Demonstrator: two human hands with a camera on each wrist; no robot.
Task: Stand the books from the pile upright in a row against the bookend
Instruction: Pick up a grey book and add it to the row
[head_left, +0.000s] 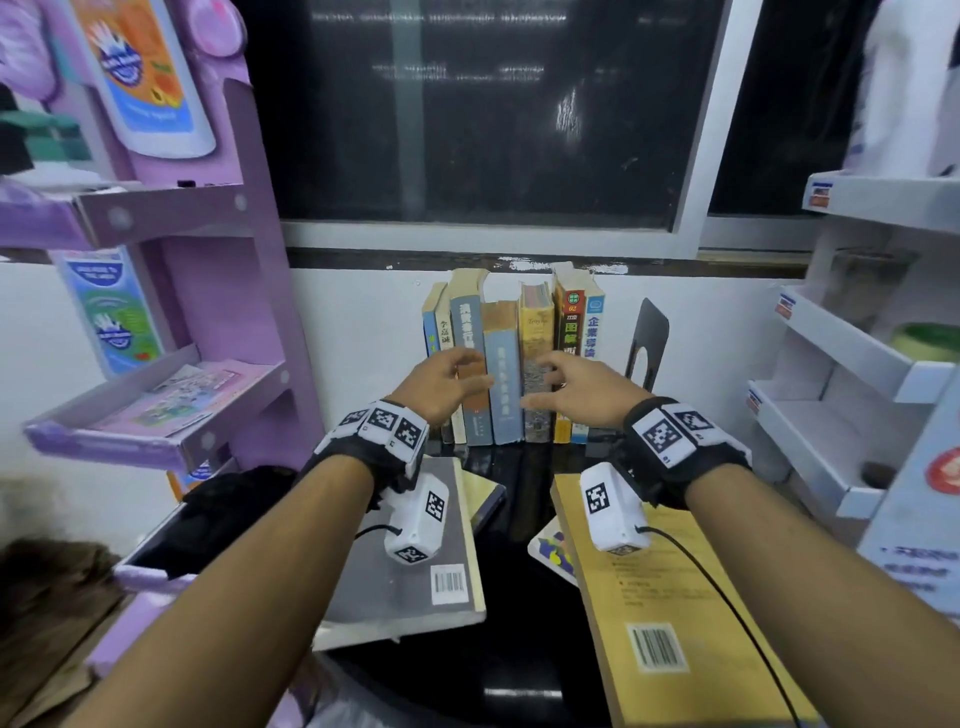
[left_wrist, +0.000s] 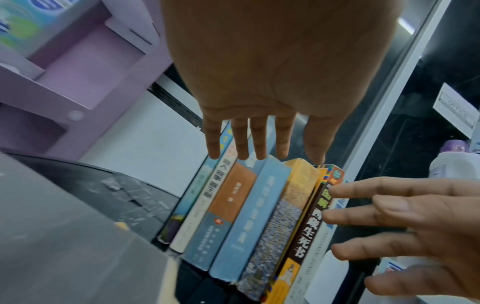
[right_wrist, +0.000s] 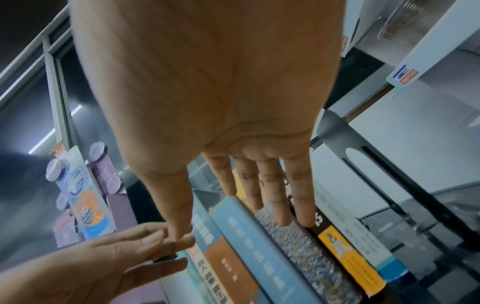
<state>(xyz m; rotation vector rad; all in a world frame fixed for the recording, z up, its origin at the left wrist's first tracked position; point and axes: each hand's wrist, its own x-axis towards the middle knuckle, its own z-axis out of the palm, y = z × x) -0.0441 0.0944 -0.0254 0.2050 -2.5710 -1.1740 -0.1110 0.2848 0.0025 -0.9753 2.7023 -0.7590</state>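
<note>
**Row of books upright; both hands at the spines, grasping nothing**

Seven books (head_left: 511, 364) stand upright in a row on the black table (head_left: 519, 623), spines facing the person, backs to the white wall. The black bookend (head_left: 647, 340) stands just beside the row's right end; contact with the last book cannot be confirmed.

Left hand (head_left: 447, 382): fingers straight and slightly spread, in front of the left-hand spines, nothing grasped. Contact with the spines cannot be confirmed.

Right hand (head_left: 576, 387): fingers extended and spread, in front of the right-hand spines, nothing grasped. The right wrist view shows its fingertips (right_wrist: 283, 218) at the speckled spine (right_wrist: 306, 253).

Two books lie flat on the table nearer the person: a grey book (head_left: 410, 582) under the left forearm and a yellow book (head_left: 670, 613) under the right forearm.
</note>
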